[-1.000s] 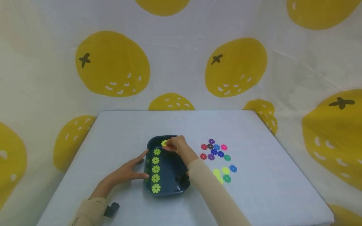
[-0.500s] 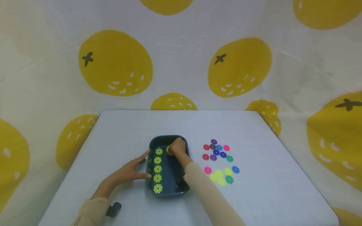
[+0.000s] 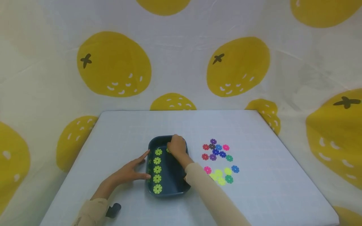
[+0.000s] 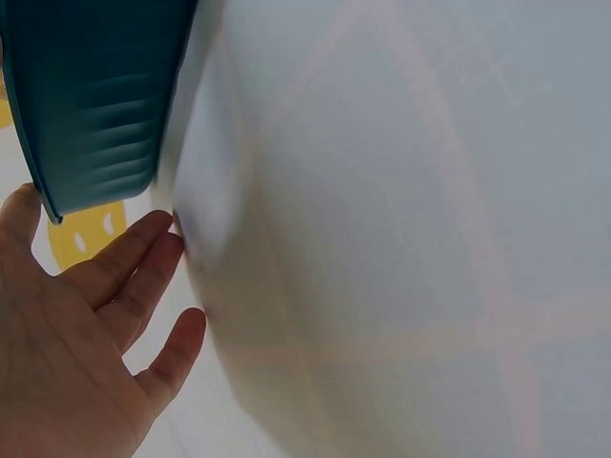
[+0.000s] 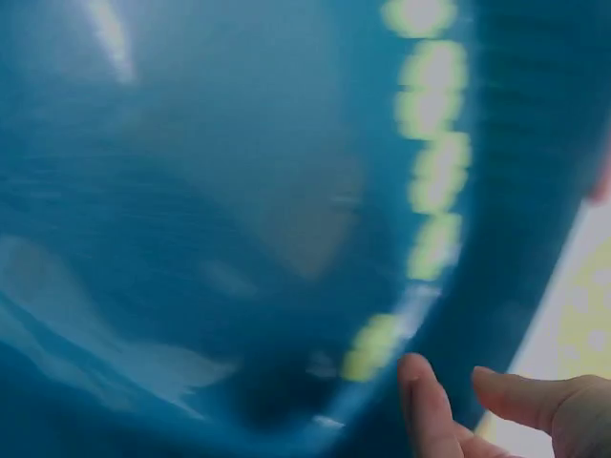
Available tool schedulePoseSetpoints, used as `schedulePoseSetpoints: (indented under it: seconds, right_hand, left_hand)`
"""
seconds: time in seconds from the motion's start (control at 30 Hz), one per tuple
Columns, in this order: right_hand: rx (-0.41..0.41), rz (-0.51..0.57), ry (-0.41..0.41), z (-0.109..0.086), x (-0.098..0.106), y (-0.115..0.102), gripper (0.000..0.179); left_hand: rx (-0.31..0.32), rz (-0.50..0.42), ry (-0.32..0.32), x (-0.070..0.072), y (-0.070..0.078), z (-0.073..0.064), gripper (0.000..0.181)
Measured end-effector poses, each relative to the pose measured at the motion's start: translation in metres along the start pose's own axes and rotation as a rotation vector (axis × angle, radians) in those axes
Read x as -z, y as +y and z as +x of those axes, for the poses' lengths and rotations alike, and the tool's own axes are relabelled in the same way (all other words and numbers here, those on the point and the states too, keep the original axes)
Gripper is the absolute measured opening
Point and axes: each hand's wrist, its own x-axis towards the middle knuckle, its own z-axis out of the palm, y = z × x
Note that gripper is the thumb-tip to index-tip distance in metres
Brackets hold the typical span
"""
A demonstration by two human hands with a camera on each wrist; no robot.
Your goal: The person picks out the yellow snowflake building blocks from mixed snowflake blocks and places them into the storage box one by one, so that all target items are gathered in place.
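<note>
A dark blue tray (image 3: 169, 195) holds yellow-green notched discs (image 3: 157, 169) in a column along its left side. Another yellow-green disc (image 3: 168, 150) lies near the far end, partly covered by my right hand (image 3: 177, 147). In the right wrist view, that end disc (image 5: 370, 347) rests on the tray floor just beyond my fingertip (image 5: 420, 382); thumb and finger are apart. My left hand (image 3: 128, 171) spreads along the tray's left side, thumb and a finger touching the rim. The left wrist view shows its fingers (image 4: 153, 277) extended beside the tray's outer wall (image 4: 115, 124).
Right of the tray, loose discs (image 3: 216, 152) in purple, red, blue, pink, green and dark grey lie on the white table (image 3: 268, 188). Several yellow-green discs (image 3: 221, 181) lie nearer the right forearm. A dark device (image 3: 113, 210) sits at the left wrist.
My right hand pinched a yellow-green disc near the tray's far wall, then brought it down to the floor right of the column's top. Its fingers are now apart from it. The left hand stays put.
</note>
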Motion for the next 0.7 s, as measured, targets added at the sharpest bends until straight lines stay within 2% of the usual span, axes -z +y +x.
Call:
schedulePoseSetpoints:
  seconds: [0.2,0.3,0.37,0.47,0.57,0.7]
  right_hand:
    - [-0.052,0.367,-0.141,-0.006,0.058,-0.002,0.023]
    - [-0.043,0.439,-0.178,-0.007,0.09,0.015,0.026]
    - [0.003,0.415,-0.198,-0.007,0.108,0.035,0.026]
    - [0.07,0.316,-0.237,-0.009,0.132,0.073,0.026]
    - [0.129,0.196,-0.307,-0.017,0.149,0.12,0.031]
    - [0.159,0.046,-0.418,-0.036,0.164,0.184,0.045]
  left_hand:
    - [0.001,-0.001,0.004,0.0,-0.001,0.0,0.108]
    - [-0.002,0.005,0.005,-0.001,-0.001,0.0,0.108]
    - [-0.003,0.003,0.006,0.0,-0.001,-0.001,0.109]
    - [-0.015,0.01,0.004,0.001,-0.001,0.0,0.108]
    - [-0.02,0.019,-0.004,0.001,-0.001,0.0,0.108]
    - [-0.02,0.033,-0.017,0.001,0.0,-0.001,0.109]
